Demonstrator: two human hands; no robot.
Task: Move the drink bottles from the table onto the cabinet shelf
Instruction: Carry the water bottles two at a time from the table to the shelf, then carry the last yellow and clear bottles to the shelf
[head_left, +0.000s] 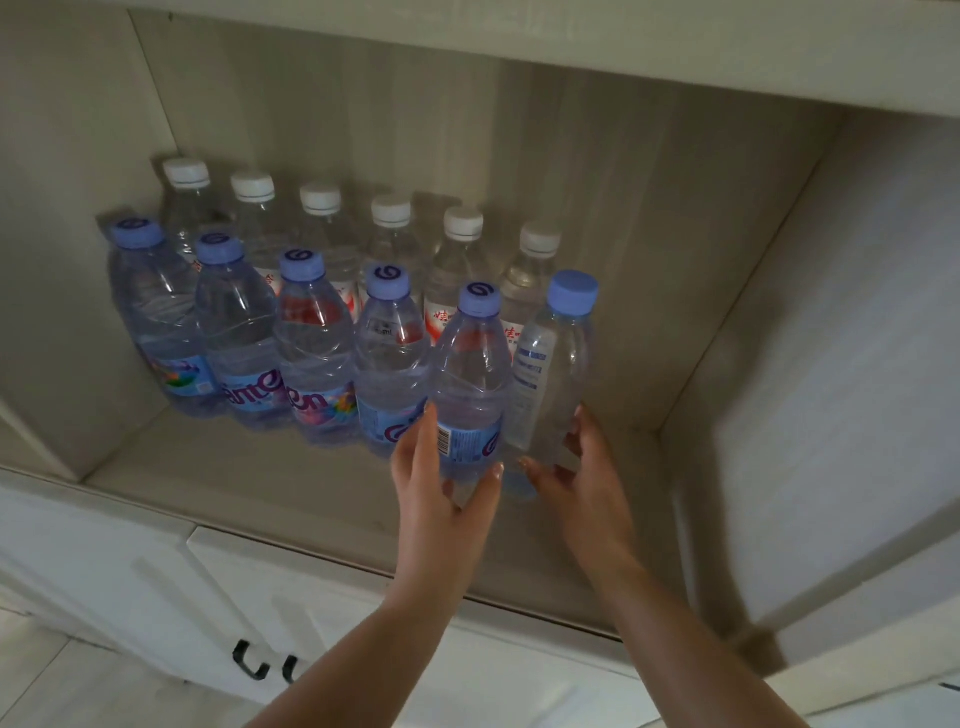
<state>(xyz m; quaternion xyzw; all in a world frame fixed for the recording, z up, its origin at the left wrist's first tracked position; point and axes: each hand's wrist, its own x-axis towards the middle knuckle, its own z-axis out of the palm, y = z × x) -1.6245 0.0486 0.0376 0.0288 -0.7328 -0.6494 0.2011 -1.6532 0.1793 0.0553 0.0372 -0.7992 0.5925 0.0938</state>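
Open cabinet shelf (218, 488) observed from above and in front; two rows of drink bottles stand upright on it. The back row (322, 218) comprises six clear bottles with white caps, running from 10 o'clock toward 2 o'clock of the frame centre, several bearing red-and-white labels. The front row (244, 332) comprises blue-capped bottles with blue and purple labels, set shoulder to shoulder just ahead of the back row; four of these stand free at 9 to 11 o'clock of the hands. The left hand (441, 493) is wrapped around the lower body of a fifth blue-capped bottle (470, 379), thumb on the near side and fingers (415, 441) on the left flank over the label; this bottle is tilted slightly, cap leaning toward 1 o'clock, and whether its base rests on the shelf cannot be told, as the hand covers it. The right hand (576, 483) grips the base of a sixth bottle with a plain blue cap (558, 364), at 3 o'clock of the fifth and touching or nearly touching it; thumb lies at the front, fingers curl around the right side. This bottle carries a pale white-and-blue label and also leans toward 1 o'clock. Both forearms enter from the bottom edge at 6 o'clock. Below the shelf, white cabinet doors (156, 587) with dark handles (249, 662) appear at 7 o'clock. A pale side panel (831, 415) bounds the compartment at 3 o'clock.
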